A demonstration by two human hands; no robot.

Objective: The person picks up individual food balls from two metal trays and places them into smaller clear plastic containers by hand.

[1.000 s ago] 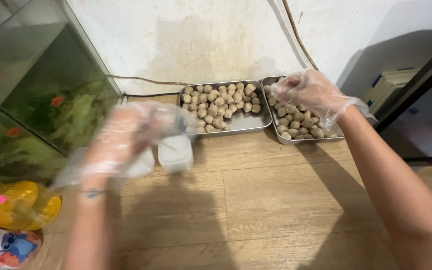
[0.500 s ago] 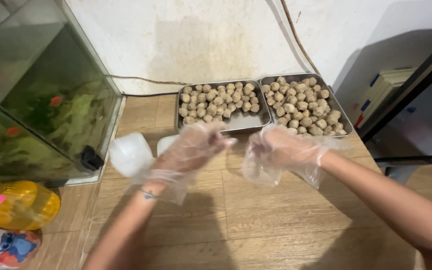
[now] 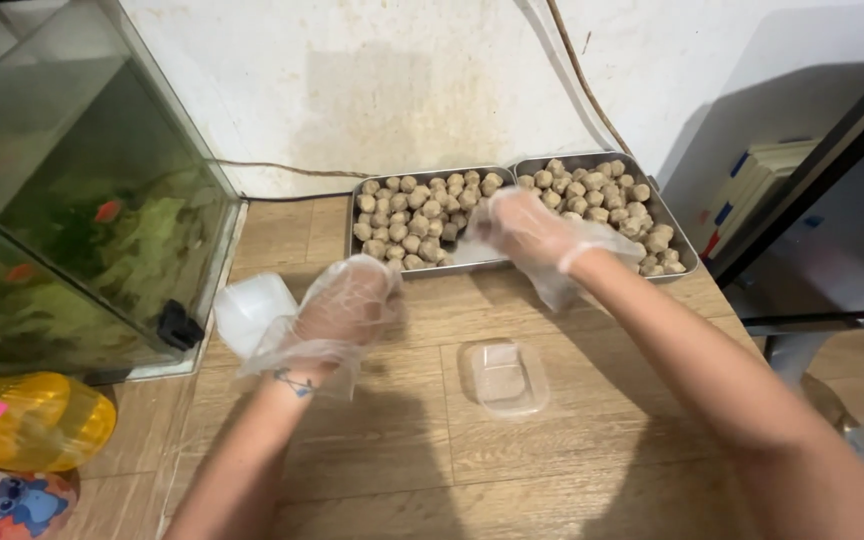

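Observation:
Both of my hands wear clear plastic gloves. My right hand (image 3: 520,228) reaches over the near right corner of the left metal tray (image 3: 356,236), its fingers on the brown balls (image 3: 407,218) there. I cannot see a ball gripped in it. My left hand (image 3: 344,303) hovers low over the wooden surface with its fingers loosely curled and nothing in it, right beside a stack of white plastic containers (image 3: 249,308). A small clear plastic container (image 3: 504,375) lies alone between my forearms. A second metal tray (image 3: 687,255) of balls stands to the right of the first.
A glass fish tank (image 3: 82,220) with green plants stands at the left, a cable running behind it along the white wall. A yellow bottle (image 3: 37,420) and a printed package (image 3: 2,505) lie at the lower left. A dark cabinet (image 3: 832,230) is at the right.
The small clear container now lies on the wood between my arms. My left hand has drawn back left toward the stack. My right hand has moved up onto the left tray.

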